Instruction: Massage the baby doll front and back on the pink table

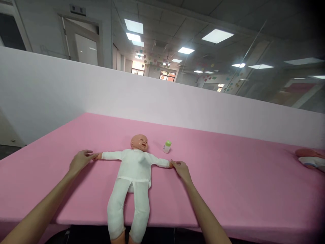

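A baby doll [135,166] in a white top and white trousers lies on its back on the pink table cover [228,183], its head away from me and its feet over the near edge. Both its arms are stretched out sideways. My left hand [80,161] pinches the doll's hand on the left side. On the other side, my right hand [181,170] closes its fingertips on the doll's other hand. A small white bottle with a green cap [167,146] stands beside the doll's head, touched by neither hand.
At the far right edge lies another doll-like thing [311,159], partly cut off and blurred. A low white partition [162,101] runs along the back of the table, with glass above its right part. Dark shapes show below the table's near edge.
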Demonstrator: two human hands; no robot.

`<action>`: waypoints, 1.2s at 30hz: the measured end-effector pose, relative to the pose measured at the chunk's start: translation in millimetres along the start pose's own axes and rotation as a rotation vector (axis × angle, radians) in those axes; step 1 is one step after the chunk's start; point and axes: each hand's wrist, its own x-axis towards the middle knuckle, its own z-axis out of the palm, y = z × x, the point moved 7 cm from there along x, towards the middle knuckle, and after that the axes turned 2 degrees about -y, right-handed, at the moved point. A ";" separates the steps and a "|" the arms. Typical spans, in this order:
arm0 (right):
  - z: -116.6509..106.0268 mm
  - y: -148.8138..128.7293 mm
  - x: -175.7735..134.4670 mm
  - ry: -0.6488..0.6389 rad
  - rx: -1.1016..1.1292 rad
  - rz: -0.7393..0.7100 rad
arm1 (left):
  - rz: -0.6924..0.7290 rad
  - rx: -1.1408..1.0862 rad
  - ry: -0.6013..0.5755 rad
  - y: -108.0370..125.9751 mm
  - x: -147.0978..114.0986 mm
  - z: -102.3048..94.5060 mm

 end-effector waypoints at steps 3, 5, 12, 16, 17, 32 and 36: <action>-6.1 -9.5 3.1 0.112 -0.077 -0.095 | 0.200 0.145 0.154 46.5 -23.0 3.3; -2.0 -23.6 7.6 0.100 -0.054 -0.204 | 0.390 -0.029 0.122 92.3 -49.1 24.2; 12.0 -76.5 33.8 0.038 -0.047 -0.464 | -0.051 -1.018 -0.880 219.6 -126.3 210.6; 24.5 -84.4 45.2 -0.043 -0.118 -0.518 | -0.564 -1.222 -0.947 238.0 -130.6 298.6; 27.6 -84.0 47.6 -0.053 -0.135 -0.530 | -0.607 -1.247 -0.899 239.2 -126.9 313.0; 52.8 -74.6 66.5 -0.120 -0.291 -0.600 | -0.649 -1.277 -0.828 231.8 -106.8 363.5; 52.6 -100.6 38.1 -0.128 -0.170 -0.630 | -0.557 -1.299 -0.895 237.5 -102.3 328.7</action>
